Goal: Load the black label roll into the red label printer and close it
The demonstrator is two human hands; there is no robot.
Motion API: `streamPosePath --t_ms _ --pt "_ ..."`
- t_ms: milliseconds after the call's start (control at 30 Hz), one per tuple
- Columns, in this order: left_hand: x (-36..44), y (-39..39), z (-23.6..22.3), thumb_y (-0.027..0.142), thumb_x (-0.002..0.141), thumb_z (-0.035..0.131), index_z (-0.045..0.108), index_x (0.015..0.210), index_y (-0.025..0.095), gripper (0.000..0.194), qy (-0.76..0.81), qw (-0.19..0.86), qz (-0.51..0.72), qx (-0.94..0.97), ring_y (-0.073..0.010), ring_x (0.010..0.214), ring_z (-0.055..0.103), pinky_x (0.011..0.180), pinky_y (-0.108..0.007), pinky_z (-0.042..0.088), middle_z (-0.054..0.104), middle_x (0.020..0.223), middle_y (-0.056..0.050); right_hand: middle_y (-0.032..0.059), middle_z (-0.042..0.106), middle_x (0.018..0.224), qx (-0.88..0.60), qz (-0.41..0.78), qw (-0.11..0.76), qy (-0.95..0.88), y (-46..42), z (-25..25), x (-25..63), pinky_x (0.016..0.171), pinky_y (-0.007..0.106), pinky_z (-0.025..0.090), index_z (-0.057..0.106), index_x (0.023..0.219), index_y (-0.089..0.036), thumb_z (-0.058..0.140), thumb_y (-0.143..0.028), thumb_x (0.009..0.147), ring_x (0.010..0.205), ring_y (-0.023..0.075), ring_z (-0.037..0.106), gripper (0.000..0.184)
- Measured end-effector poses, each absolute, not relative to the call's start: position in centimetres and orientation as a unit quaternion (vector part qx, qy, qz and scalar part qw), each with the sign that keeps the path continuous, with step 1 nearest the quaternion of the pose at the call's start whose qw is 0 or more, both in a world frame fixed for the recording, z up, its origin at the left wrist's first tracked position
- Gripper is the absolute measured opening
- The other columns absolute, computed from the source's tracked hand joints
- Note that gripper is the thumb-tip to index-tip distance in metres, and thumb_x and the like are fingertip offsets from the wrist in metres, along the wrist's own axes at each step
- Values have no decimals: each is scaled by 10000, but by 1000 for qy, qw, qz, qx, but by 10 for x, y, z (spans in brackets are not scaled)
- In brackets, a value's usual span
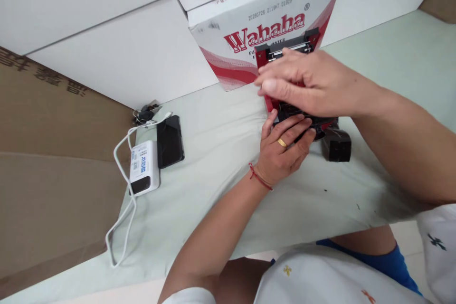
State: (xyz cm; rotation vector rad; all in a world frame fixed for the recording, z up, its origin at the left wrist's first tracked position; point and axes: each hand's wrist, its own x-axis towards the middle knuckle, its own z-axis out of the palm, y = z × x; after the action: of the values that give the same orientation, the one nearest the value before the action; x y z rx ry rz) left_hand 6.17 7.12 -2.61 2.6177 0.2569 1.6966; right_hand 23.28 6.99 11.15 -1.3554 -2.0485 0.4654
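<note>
A red and black device point(285, 52) stands on the pale green table point(213, 190), leaning in front of a Wahaha carton point(249, 23). My right hand point(306, 83) lies over the device's middle with its fingers pressed together on it. My left hand point(285, 145), with a gold ring and a red wrist string, grips the device's lower black part from below. A small black block point(337, 145) sits on the table just right of my left hand. Much of the device is hidden by both hands.
A white power bank point(144, 166) with a looping white cable point(119, 218) lies at the left, next to a black phone point(170, 140) and some keys point(146, 113). Brown cardboard point(53, 152) borders the left side, white boxes point(107, 23) line the back.
</note>
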Motion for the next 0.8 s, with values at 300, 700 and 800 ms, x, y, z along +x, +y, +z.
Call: streamPosePath --t_ms 300,700,800 --pt "64 69 -27 194 1143 601 746 1294 230 212 89 11 539 837 -183 1328 828 1469 -470 371 917 1271 -58 211 674 1650 -638 -31 309 -704 81 116 251 1441 519 330 666 1613 -76 468 -426 1147 1638 331 549 615" --pt "58 70 -40 343 1159 610 736 1421 354 291 127 -16 550 825 -231 1669 607 1502 -535 293 840 1490 -58 106 826 1369 -627 -9 181 -758 34 97 255 1105 515 575 840 1354 -250 457 -481 1127 1338 356 721 502" --pt "56 72 -45 381 1161 604 720 1445 380 307 135 -25 535 834 -249 1658 623 1509 -564 261 819 1514 -60 104 844 1341 -618 -29 131 -774 16 88 251 901 429 572 847 1290 -237 478 -390 1119 1242 326 745 435"
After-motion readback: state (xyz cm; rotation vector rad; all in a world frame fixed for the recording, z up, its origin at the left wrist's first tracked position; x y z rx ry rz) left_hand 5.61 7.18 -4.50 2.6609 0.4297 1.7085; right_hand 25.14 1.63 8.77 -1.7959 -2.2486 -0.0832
